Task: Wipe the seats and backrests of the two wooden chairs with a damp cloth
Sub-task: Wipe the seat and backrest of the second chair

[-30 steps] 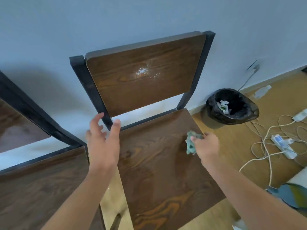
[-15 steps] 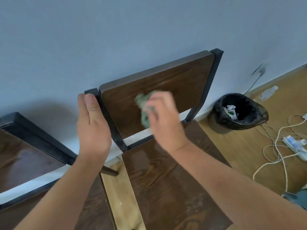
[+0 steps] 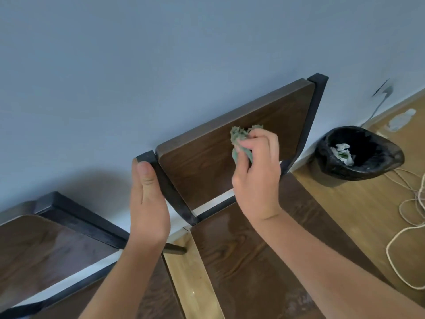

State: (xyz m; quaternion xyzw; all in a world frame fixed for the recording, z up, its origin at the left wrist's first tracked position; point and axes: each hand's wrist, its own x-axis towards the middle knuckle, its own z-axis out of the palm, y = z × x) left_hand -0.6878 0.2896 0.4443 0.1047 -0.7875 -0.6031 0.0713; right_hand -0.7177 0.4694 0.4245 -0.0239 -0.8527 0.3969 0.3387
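The fingers (image 3: 255, 143) of the right hand (image 3: 255, 178) are being kept curled around a crumpled green cloth (image 3: 240, 140), which is being pressed against the wooden backrest (image 3: 200, 166) of the right-hand chair, right of its middle; half a second ago the cloth was being held nearer the backrest's left part, and a second ago it was down on the seat (image 3: 241, 261). The left hand (image 3: 147, 203) is being held flat and upright, fingers straight and together, against the outer side of the black metal post (image 3: 161, 178) at the backrest's left edge, thumb tip near the post's top; nothing is being gripped by it. A second ago this hand was being held open beside the post's lower part. The second chair's backrest (image 3: 34, 254) is being shown at lower left, well apart from the cloth. On the wooden floor (image 3: 358, 210) at right, a black-lined waste bin (image 3: 368, 169) with crumpled paper is standing near the wall, just beside loose pale cables (image 3: 404, 229). The whole scene is being framed lower than before.
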